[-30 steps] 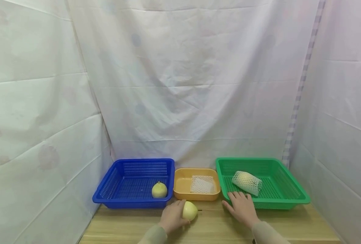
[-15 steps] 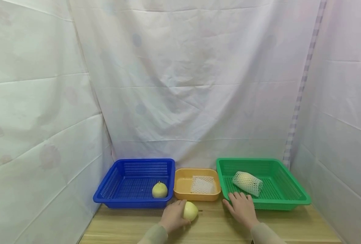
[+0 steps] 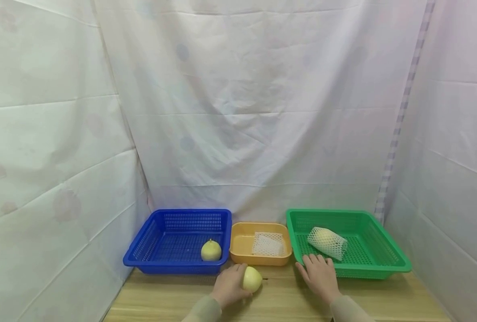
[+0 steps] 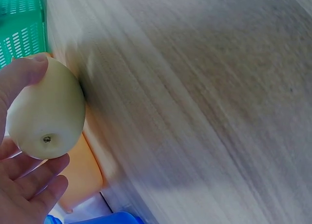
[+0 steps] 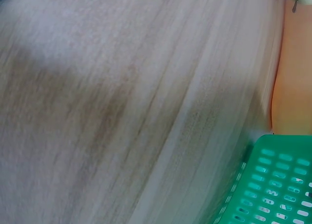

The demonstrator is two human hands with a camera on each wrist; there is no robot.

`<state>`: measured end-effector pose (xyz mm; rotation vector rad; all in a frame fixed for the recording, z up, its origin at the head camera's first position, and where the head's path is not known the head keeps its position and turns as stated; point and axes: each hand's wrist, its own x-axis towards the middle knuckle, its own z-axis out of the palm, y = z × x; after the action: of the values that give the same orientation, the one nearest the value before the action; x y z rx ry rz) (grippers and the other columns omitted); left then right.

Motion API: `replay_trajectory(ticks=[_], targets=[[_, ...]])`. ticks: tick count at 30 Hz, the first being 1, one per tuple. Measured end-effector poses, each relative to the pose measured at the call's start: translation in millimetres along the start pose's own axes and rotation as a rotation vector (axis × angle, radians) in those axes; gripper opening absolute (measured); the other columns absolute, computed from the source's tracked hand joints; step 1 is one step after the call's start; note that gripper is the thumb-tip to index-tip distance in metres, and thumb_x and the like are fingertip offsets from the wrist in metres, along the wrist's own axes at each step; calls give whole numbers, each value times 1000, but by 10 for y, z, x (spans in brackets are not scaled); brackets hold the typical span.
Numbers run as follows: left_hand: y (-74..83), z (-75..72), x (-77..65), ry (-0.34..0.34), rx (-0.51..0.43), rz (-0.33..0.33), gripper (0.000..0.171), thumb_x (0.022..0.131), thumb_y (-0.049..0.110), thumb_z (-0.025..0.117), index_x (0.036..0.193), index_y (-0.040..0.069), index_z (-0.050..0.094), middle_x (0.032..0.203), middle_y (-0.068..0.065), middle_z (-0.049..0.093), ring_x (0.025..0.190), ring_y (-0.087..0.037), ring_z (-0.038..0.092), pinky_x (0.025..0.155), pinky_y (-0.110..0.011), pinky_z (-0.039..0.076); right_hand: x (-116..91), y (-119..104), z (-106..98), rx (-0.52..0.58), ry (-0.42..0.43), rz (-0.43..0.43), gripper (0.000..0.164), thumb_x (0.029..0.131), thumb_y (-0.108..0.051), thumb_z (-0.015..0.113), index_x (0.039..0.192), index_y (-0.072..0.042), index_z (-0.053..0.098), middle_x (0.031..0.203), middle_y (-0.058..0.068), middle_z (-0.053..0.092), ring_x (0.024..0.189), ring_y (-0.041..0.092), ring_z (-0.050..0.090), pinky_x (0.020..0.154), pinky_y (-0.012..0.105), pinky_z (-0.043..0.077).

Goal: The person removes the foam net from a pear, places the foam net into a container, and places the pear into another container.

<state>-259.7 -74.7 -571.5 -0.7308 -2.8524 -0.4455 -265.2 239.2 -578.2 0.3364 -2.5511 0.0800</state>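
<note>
My left hand (image 3: 229, 285) grips a pale yellow-green pear (image 3: 252, 279) low over the table's near middle, its stem pointing right. In the left wrist view the thumb lies along one side of the pear (image 4: 53, 107) and the fingers are on the other, with its blossom end toward the camera. My right hand (image 3: 320, 277) rests with relaxed fingers at the near left rim of the green basket (image 3: 377, 271) and holds nothing. Inside that basket lies another pear in a white foam net sleeve (image 3: 337, 247). The right hand is outside the right wrist view.
A blue basket (image 3: 174, 270) at the left holds one bare pear (image 3: 211, 251). Between the two baskets stands a small orange-yellow tray (image 3: 238, 259) with flat white foam nets (image 3: 268, 243) in it. White curtains (image 3: 238, 112) enclose the wooden table (image 3: 278, 304) at the back and sides.
</note>
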Motion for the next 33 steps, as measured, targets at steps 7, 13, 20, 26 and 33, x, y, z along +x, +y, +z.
replay_trajectory(ticks=[7, 13, 20, 26, 33], targets=[[1, 7, -3, 26, 8, 19, 80, 64, 47, 86, 127, 10, 56, 114, -4, 63, 99, -21, 61, 84, -39, 51, 0, 9, 25, 4, 9, -2, 27, 91, -44, 63, 80, -21, 53, 74, -5, 50, 68, 18, 45, 65, 43, 37], [10, -14, 8, 61, 17, 42, 76, 63, 46, 86, 124, 11, 57, 109, -3, 64, 95, -20, 61, 81, -37, 51, -3, 6, 8, 10, 30, -10, 27, 91, -42, 64, 80, -21, 53, 74, -4, 50, 68, 19, 45, 65, 43, 37], [14, -58, 37, 68, 20, 59, 74, 64, 49, 84, 123, 12, 58, 104, 0, 63, 90, -17, 60, 77, -34, 51, -11, 3, 3, 12, 28, -3, 25, 90, -41, 65, 83, -19, 56, 77, -3, 53, 70, 20, 47, 66, 43, 37], [33, -102, 60, 50, -1, 49, 77, 66, 50, 83, 127, 11, 56, 109, -2, 63, 95, -18, 61, 80, -36, 51, -8, 3, 2, 10, 22, 1, 26, 91, -42, 63, 82, -19, 54, 77, -2, 53, 71, 21, 48, 67, 44, 38], [54, -125, 67, 64, -6, 52, 81, 67, 49, 83, 130, 10, 54, 112, -4, 63, 98, -20, 61, 81, -37, 52, -4, 2, 3, 15, 39, -9, 27, 91, -42, 64, 82, -18, 54, 77, -1, 53, 71, 22, 48, 66, 44, 38]])
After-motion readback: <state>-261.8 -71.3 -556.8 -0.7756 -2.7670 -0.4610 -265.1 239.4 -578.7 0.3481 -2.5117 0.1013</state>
